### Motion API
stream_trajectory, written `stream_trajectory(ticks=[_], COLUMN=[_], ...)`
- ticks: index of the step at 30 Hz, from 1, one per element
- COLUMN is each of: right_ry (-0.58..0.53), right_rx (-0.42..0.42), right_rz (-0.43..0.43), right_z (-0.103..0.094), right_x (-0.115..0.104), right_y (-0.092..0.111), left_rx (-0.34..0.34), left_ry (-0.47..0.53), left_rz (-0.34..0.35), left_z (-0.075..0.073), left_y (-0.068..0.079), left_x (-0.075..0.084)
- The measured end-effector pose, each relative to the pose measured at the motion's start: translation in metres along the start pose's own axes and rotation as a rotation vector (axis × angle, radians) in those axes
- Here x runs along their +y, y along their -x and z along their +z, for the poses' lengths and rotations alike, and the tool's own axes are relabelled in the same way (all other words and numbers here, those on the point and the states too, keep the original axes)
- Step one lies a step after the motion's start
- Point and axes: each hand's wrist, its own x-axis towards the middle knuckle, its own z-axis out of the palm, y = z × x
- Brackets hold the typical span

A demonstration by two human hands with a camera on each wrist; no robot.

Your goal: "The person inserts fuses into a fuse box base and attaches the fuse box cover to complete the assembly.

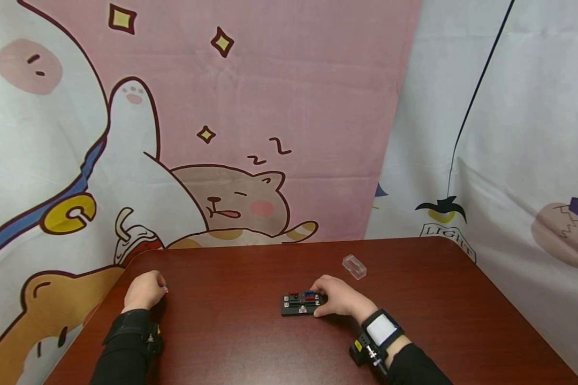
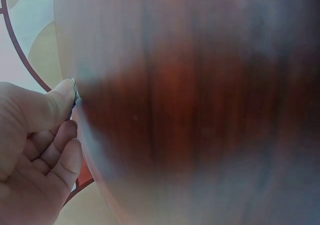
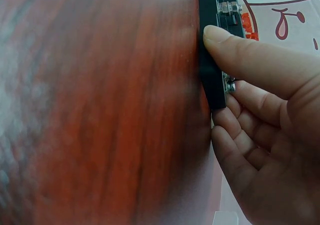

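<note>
Low at center frame, the right hand point(image 1: 337, 298) pinches, thumb against fingers, a black block point(image 1: 298, 303) on the counter point(image 1: 231, 331), near a see-through plastic box point(image 1: 354, 267); at lower left, the left hand point(image 1: 143, 291) pinches a tiny metallic bit point(image 2: 76, 91).

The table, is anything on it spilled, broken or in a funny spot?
I see nothing spilled or broken. The clear plastic piece lies slanted by itself near the far edge of the table, apart from the black block that the right hand holds. It may be a loose cover, so that's slightly odd.
</note>
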Motion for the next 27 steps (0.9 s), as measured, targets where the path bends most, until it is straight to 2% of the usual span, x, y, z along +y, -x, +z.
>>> stream_trajectory(ticks=[7,15,21,27], right_ry=[-0.006,-0.005,-0.013,-0.008], right_rx=[-0.001,-0.004,-0.009,-0.012], right_rz=[-0.002,-0.015,-0.012,0.000], right_z=[-0.001,0.000,-0.001,-0.002], right_x=[-0.001,-0.001,-0.001,-0.001], right_y=[0.000,0.000,0.000,0.000], left_rx=[0.027,0.027,0.034,0.042], left_ry=[0.017,0.089,0.097,0.091], left_rz=[-0.003,-0.006,-0.001,0.019], left_z=[-0.003,-0.007,-0.008,-0.010], left_y=[0.004,0.006,0.006,0.005], left_x=[0.004,0.008,0.009,0.018])
